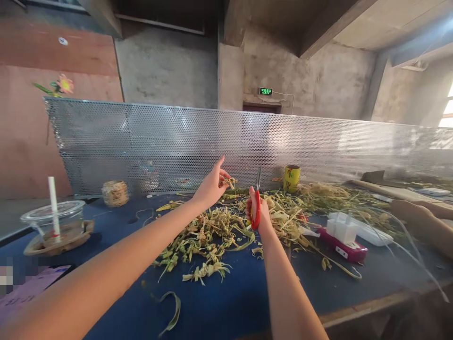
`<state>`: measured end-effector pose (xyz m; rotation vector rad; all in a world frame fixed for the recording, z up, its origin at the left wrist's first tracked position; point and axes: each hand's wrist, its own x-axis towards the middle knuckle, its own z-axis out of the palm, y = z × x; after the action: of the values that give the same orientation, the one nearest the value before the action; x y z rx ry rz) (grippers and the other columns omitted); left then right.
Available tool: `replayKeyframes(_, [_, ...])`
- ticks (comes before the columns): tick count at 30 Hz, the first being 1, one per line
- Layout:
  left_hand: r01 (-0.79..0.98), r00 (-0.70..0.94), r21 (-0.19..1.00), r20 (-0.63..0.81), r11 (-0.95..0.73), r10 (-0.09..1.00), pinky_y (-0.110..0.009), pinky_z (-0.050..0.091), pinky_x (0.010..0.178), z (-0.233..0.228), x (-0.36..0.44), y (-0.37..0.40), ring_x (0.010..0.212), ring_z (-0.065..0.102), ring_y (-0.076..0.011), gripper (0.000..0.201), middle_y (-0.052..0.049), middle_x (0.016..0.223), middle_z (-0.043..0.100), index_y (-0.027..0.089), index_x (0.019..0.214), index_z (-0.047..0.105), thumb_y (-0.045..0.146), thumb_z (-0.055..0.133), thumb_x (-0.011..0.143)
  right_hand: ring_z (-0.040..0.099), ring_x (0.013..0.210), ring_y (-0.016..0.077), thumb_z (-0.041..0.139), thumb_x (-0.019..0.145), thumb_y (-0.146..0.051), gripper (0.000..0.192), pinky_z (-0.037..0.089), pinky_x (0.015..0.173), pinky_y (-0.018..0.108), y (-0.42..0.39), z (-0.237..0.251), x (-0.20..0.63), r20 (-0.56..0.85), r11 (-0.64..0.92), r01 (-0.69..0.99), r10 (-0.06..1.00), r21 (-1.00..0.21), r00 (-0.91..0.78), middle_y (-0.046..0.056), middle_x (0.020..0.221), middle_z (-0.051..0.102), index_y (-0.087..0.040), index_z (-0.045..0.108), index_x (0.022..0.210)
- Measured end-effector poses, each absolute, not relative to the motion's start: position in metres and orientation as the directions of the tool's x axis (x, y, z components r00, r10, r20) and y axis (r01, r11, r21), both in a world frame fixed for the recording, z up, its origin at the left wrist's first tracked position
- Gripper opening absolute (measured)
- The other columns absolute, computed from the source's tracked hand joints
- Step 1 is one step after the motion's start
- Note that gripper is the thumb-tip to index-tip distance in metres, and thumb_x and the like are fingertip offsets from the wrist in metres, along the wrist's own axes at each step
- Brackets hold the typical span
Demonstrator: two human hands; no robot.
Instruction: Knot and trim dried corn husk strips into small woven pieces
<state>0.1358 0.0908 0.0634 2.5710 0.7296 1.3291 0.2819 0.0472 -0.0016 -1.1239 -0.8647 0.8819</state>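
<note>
My left hand (213, 180) is raised over the table, with a small knotted piece of dried leaf (229, 182) pinched between thumb and fingers and the index finger pointing up. To its right, my right hand (252, 208) is closed around the red handle of a pair of scissors (257, 210). The blades point up and look nearly together; they are apart from the leaf piece. Beneath both hands spreads a heap of dried, knotted leaf strips (215, 226), pale yellow and green. One curled strip (173, 311) lies alone near the front.
Left on the blue table (230, 302) stand a lidded plastic cup (53, 217) with a straw and a twine roll (115, 193). A yellow can (292, 178) is near the perforated metal screen (198, 141). White chargers (341, 229) and cables lie right, beside another person's arm (417, 222).
</note>
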Motion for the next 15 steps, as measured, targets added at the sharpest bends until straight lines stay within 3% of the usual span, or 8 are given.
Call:
replayKeyframes(5, [0.377, 0.430, 0.263, 0.799, -0.888, 0.420, -0.029, 0.044, 0.080, 0.046, 0.104, 0.074, 0.084, 0.051, -0.0141, 0.077, -0.005, 0.093, 0.052, 0.024, 0.137, 0.007, 0.004, 0.047, 0.075, 0.041, 0.034, 0.0061, 0.051, 0.068, -0.054, 0.037, 0.028, 0.030, 0.018, 0.045, 0.000, 0.237, 0.324, 0.356, -0.204, 0.930, -0.912, 0.174, -0.003, 0.053, 0.054, -0.018, 0.044, 0.063])
replayKeyframes(9, [0.424, 0.429, 0.268, 0.782, -0.865, 0.452, -0.032, 0.042, 0.085, 0.034, 0.089, 0.060, 0.090, 0.050, -0.0156, 0.077, -0.005, 0.094, 0.050, 0.026, 0.137, 0.008, 0.003, 0.047, 0.074, 0.038, 0.031, 0.0049, 0.060, 0.063, -0.043, 0.030, 0.027, 0.030, 0.018, 0.044, -0.008, 0.217, 0.388, 0.388, -0.161, 0.921, -0.908, 0.031, -0.005, 0.048, 0.051, -0.017, 0.046, 0.062])
replayKeyframes(12, [0.385, 0.382, 0.406, 0.748, -0.829, 0.543, -0.032, 0.045, 0.082, 0.027, 0.079, 0.050, 0.088, 0.051, -0.0164, 0.081, -0.004, 0.094, 0.049, 0.026, 0.137, 0.008, 0.007, 0.052, 0.073, 0.035, 0.030, 0.0034, 0.061, 0.062, -0.039, 0.028, 0.025, 0.030, 0.017, 0.044, -0.013, 0.210, 0.365, 0.361, -0.161, 0.931, -0.919, 0.002, -0.006, 0.047, 0.050, -0.017, 0.044, 0.062])
replayKeyframes(15, [0.249, 0.273, 0.639, 0.675, -0.728, 0.686, -0.033, 0.048, 0.077, 0.019, 0.066, 0.042, 0.086, 0.054, -0.0172, 0.092, -0.008, 0.104, 0.049, 0.025, 0.138, 0.000, 0.015, 0.062, 0.070, 0.033, 0.029, 0.0030, 0.061, 0.061, -0.037, 0.026, 0.025, 0.031, 0.017, 0.042, -0.014, 0.208, 0.345, 0.337, -0.151, 0.938, -0.929, -0.024, -0.007, 0.046, 0.049, -0.018, 0.043, 0.063])
